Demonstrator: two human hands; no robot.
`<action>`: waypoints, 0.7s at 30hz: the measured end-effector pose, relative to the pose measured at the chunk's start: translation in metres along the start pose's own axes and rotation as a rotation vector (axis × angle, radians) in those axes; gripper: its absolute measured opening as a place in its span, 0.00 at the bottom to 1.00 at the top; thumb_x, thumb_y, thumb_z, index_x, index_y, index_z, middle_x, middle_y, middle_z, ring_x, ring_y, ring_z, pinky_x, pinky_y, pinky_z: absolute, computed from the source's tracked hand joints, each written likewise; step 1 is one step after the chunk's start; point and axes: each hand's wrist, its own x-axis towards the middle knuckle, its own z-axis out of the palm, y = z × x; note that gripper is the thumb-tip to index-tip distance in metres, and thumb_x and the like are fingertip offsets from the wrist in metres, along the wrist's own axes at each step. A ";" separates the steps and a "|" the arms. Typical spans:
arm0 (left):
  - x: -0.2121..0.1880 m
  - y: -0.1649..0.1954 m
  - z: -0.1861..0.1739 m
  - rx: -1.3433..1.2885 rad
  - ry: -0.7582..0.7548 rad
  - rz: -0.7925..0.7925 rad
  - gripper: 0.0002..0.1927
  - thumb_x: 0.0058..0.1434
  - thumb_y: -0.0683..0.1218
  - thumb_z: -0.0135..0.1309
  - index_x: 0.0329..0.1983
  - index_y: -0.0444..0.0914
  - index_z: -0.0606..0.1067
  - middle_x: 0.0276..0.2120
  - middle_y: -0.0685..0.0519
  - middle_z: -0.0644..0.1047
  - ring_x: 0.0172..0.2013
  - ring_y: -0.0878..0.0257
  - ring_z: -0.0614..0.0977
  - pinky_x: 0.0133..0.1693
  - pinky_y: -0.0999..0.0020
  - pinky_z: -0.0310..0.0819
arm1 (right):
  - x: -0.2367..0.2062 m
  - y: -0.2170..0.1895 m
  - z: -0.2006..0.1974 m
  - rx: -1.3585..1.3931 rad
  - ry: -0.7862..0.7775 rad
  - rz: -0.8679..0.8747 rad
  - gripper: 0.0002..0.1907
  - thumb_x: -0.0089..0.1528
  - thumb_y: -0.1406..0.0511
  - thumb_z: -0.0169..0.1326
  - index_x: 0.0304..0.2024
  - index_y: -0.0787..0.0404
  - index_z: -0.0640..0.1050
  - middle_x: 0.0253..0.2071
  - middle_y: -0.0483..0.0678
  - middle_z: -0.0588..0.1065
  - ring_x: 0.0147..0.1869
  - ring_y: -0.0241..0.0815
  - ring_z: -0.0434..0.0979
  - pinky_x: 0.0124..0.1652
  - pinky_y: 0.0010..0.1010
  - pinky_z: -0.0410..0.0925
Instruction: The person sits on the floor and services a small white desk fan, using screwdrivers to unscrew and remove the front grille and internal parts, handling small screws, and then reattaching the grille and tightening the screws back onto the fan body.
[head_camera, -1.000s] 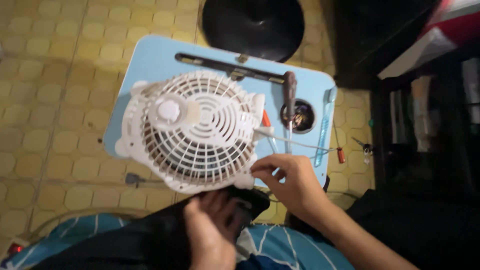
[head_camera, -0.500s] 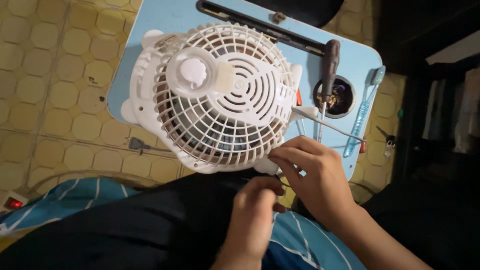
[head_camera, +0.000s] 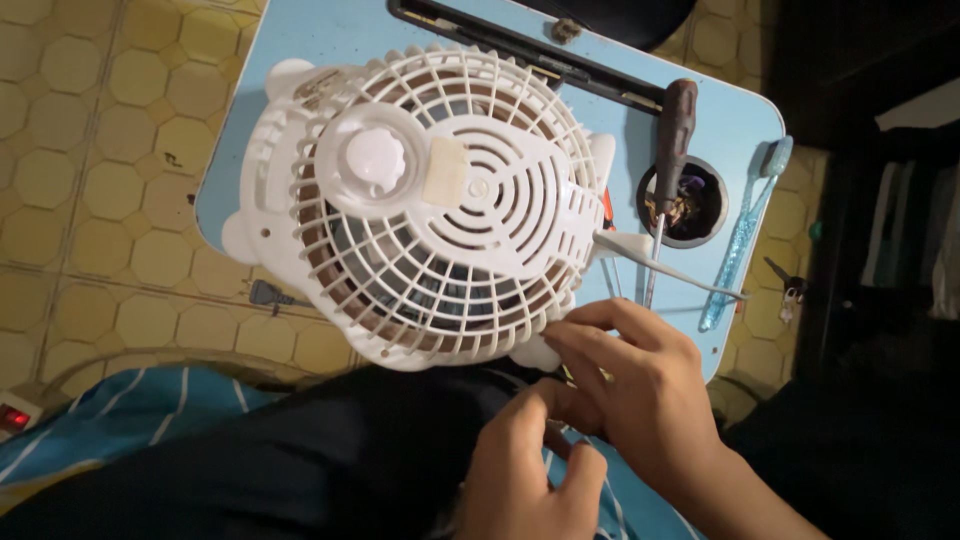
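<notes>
Two hands meet at the fan's (head_camera: 440, 200) 5 o'clock rim, and the fan lies grille-up on the blue counter (head_camera: 730, 120), filling its left and middle. Going left to right: your left hand (head_camera: 530, 470) sits low at 6 o'clock, fingers curled, though I cannot tell whether they hold anything. Your right hand (head_camera: 640, 390) has its fingers pinched at the grille edge, probably steadying or working a small fastening. At 3 o'clock a screwdriver (head_camera: 672, 150) lies across a round cup hole (head_camera: 700, 205) holding small, unclear bits. A toothbrush (head_camera: 745, 235) lies beside it.
</notes>
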 end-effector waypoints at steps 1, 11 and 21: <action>0.001 -0.002 -0.001 0.034 -0.010 0.009 0.11 0.49 0.42 0.53 0.36 0.36 0.78 0.33 0.49 0.83 0.36 0.58 0.86 0.39 0.65 0.81 | 0.000 0.000 0.000 0.015 -0.001 0.008 0.15 0.50 0.72 0.64 0.40 0.58 0.84 0.37 0.45 0.80 0.37 0.43 0.82 0.35 0.33 0.73; 0.014 -0.043 -0.023 0.556 -0.014 0.125 0.20 0.45 0.49 0.62 0.42 0.40 0.75 0.33 0.47 0.79 0.34 0.49 0.85 0.36 0.53 0.78 | 0.015 0.017 -0.011 -0.006 0.077 0.292 0.12 0.54 0.69 0.63 0.41 0.61 0.84 0.39 0.49 0.80 0.32 0.40 0.82 0.32 0.28 0.75; 0.041 -0.061 -0.015 -0.342 -0.073 -0.816 0.31 0.58 0.67 0.51 0.59 0.46 0.69 0.44 0.52 0.82 0.28 0.58 0.85 0.30 0.64 0.72 | 0.034 0.038 -0.012 -0.182 -0.087 0.514 0.16 0.55 0.63 0.62 0.43 0.63 0.79 0.27 0.54 0.79 0.31 0.56 0.81 0.33 0.44 0.70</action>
